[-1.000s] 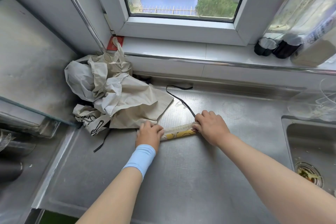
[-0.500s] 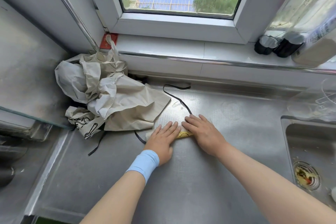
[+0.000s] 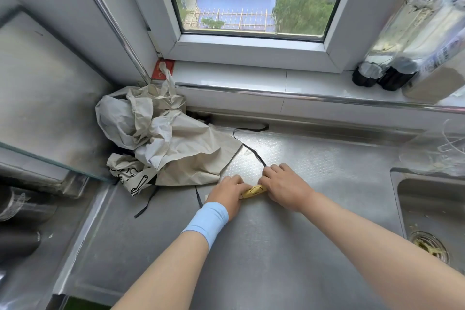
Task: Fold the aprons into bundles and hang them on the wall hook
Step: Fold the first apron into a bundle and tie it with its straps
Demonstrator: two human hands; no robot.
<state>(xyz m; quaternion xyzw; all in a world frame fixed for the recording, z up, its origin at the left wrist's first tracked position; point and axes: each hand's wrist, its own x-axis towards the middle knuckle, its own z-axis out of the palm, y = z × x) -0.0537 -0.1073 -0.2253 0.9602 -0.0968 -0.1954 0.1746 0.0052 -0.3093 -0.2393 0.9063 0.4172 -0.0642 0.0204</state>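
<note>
Left hand: the left hand lies knuckles up with its fingers curled over the left end of the rolled apron, gripping it against the desk; a light blue wristband sits on the wrist.
Right hand: the right hand grips the right end of the same roll, fingers curled over it, just beside the left hand.
Rolled apron: a tight roll lying flat near the middle of the desk; only a short yellow stretch with a black printed line shows between the two hands.
Black strap: a thin black strap runs from under the right hand's fingers away to the far edge of the desk, where it bends right.
Pile of aprons: a crumpled beige pile of aprons fills the far left corner, close to the left hand but apart from it.
Sink: a steel sink is set into the desk at the right.
Windowsill: bottles stand on the far right of the windowsill.
</note>
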